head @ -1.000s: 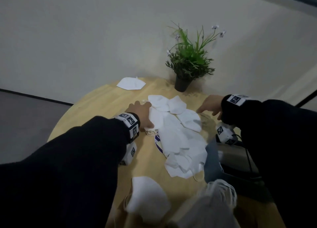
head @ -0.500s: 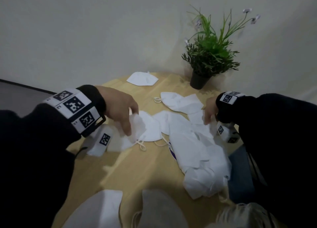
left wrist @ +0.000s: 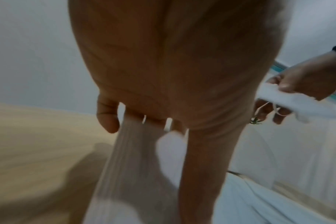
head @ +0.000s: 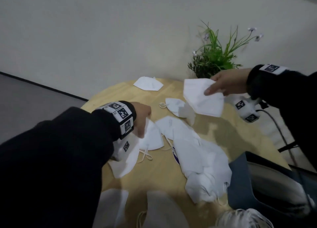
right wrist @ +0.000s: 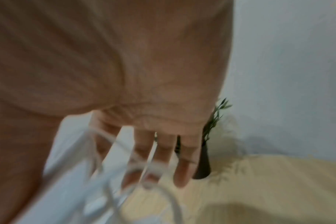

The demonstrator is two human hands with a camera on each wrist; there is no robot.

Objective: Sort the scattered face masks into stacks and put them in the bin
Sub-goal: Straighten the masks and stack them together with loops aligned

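Note:
White face masks lie scattered on a round wooden table [head: 226,142]. My right hand [head: 223,84] pinches one mask [head: 202,99] and holds it in the air above the table's far side; the right wrist view shows that mask [right wrist: 71,181] and its ear loops under the fingers. My left hand [head: 142,119] grips a mask [head: 151,138] at the table's left part; in the left wrist view the mask [left wrist: 136,166] hangs from the fingers. A long heap of masks [head: 197,155] lies in the middle. One mask [head: 148,83] lies alone at the far edge.
A potted green plant [head: 216,56] stands at the table's back right. A dark bin [head: 267,184] sits at the table's right front. Another mask [head: 176,106] lies under the raised one. More masks [head: 111,205] show blurred at the near edge.
My right hand has lifted a mask off the pile and raised it toward the plant. My left hand still holds its mask, drawn a little to the left.

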